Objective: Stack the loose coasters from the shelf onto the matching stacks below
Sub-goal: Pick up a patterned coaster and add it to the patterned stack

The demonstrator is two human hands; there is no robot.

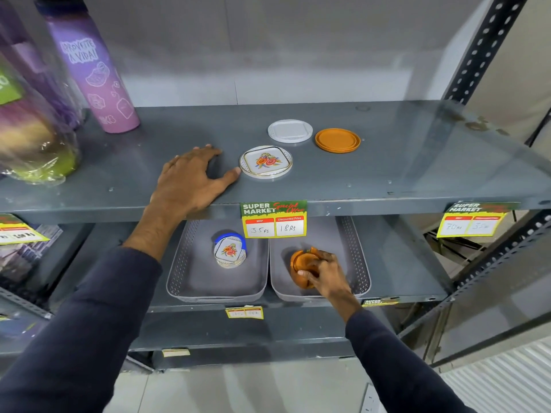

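On the upper grey shelf (387,171) lie three loose coasters: a floral white one (266,161) nearest me, a plain white one (290,131) behind it, and an orange one (337,140) to the right. My left hand (190,177) rests flat on the shelf, its thumb tip touching the floral coaster's left rim. Below, the left grey tray (185,275) holds a floral stack in a blue holder (230,253). In the right grey tray (356,263), my right hand (323,271) grips the orange coaster stack (302,265).
A purple bottle (95,76) and wrapped goods (32,144) stand on the upper shelf's left. Yellow price tags (273,219) hang on the shelf edges. A perforated metal upright (483,49) frames the right side.
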